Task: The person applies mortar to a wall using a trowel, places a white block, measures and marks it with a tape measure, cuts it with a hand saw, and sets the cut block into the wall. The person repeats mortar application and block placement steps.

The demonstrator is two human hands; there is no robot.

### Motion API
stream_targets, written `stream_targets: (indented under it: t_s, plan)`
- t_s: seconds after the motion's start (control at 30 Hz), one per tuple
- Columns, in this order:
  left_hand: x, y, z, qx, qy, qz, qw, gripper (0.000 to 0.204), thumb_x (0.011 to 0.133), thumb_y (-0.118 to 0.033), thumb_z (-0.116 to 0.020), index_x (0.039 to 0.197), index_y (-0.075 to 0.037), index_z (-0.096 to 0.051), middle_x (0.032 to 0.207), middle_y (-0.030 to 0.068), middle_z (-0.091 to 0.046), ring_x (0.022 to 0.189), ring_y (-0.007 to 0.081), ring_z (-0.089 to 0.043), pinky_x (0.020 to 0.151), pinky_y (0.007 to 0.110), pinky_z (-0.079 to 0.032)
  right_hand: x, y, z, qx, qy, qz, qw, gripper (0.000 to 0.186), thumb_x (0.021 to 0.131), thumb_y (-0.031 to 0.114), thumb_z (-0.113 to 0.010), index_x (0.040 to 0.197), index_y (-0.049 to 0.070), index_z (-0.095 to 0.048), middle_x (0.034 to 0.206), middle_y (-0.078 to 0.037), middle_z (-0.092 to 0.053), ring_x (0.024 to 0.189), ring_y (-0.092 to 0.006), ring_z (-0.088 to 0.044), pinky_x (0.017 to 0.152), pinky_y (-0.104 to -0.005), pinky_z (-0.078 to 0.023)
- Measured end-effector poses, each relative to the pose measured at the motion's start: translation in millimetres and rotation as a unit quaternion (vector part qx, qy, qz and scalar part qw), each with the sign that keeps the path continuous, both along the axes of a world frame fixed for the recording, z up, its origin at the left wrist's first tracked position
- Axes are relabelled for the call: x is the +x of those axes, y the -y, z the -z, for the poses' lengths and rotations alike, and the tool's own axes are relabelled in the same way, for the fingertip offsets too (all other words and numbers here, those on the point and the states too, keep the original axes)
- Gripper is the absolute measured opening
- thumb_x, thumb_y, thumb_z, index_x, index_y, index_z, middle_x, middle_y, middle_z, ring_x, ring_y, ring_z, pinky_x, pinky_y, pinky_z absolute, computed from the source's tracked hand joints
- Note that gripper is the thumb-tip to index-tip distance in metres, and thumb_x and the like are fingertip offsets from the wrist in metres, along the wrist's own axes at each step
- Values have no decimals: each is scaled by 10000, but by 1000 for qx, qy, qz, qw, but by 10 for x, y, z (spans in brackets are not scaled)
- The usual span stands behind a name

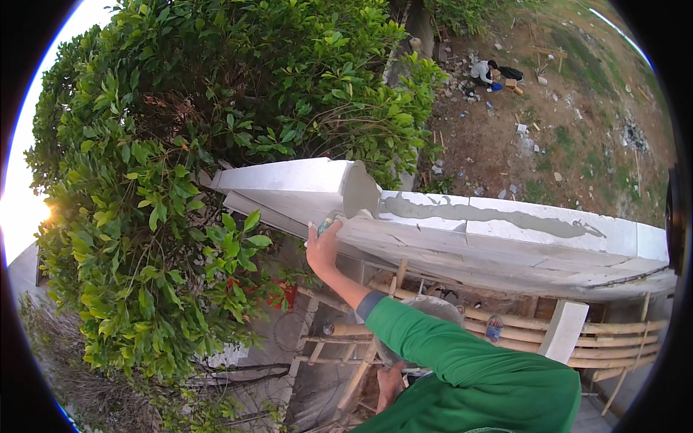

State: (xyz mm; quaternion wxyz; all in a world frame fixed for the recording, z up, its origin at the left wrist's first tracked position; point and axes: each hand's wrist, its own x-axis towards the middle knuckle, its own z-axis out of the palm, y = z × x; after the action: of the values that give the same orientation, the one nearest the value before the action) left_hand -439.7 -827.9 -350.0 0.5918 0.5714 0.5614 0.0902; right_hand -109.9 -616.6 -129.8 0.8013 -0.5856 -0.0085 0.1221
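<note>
My right hand (323, 249), at the end of a green sleeve, is closed around the green handle of a small hand tool (328, 222), probably a trowel; its blade I cannot make out. Just above it, wet grey mortar (361, 192) coats the end face of a raised white block (289, 175). More mortar (491, 214) runs in a strip along the top of the lower white block wall (613, 238). Below my right arm, my left hand (390, 386) looks curled, gripping something hidden from view. A grey round tub (437, 309) is partly covered by my sleeve.
Bamboo scaffold poles (606, 340) lie below the wall, with a plastic bottle (494, 328) on them and an upright white block (564, 330) beside them. Leafy branches (144, 216) crowd the left. Beyond the wall, a person (482, 72) crouches on littered ground.
</note>
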Motion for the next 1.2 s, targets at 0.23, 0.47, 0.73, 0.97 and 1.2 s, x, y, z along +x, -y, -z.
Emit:
stream_targets:
  t_s: [0.23, 0.47, 0.73, 0.97, 1.2]
  plan:
    - [-76, -107, 62, -57, 0, -45, 997, 266, 856, -144, -760, 943, 108, -760, 894, 92, -765, 784, 173, -689, 713, 380, -538, -358, -305, -145, -76, 82, 38, 993, 589, 1074, 290, -619, 1354, -108, -287, 897, -386, -631, 775, -570, -638, 680, -612, -489]
    - [350, -276, -252, -108, -34, -39, 993, 245, 852, -92, -748, 959, 128, -747, 884, 89, -746, 785, 198, -680, 741, 381, -540, -556, 502, 211, -22, 233, -67, 970, 377, 1058, 148, -606, 1211, -68, -337, 894, -387, -608, 760, -580, -627, 632, -614, -476]
    - [817, -427, -305, -104, 20, 48, 993, 229, 862, -91, -717, 979, 106, -710, 907, 88, -717, 760, 185, -611, 695, 368, -486, -1003, 3224, 1266, -313, 252, -199, 894, 320, 1009, 240, -639, 1162, -9, -509, 932, -263, -673, 762, -511, -660, 681, -606, -513]
    - [1428, -492, -291, 41, -52, 198, 978, 262, 784, -84, -757, 890, 131, -652, 904, 137, -692, 802, 230, -613, 759, 405, -510, -845, 3996, 1959, -590, 196, -329, 711, 297, 953, 290, -669, 1069, 22, -722, 955, -238, -716, 882, -433, -733, 785, -557, -578]
    - [1728, -727, 329, 3, -7, 351, 936, 333, 852, -158, -782, 907, 139, -643, 912, 174, -679, 843, 250, -623, 809, 411, -512, -1116, 3738, 1884, -592, 186, -160, 768, 354, 975, 361, -665, 1060, 27, -743, 1049, -190, -694, 1120, -378, -651, 1002, -573, -481]
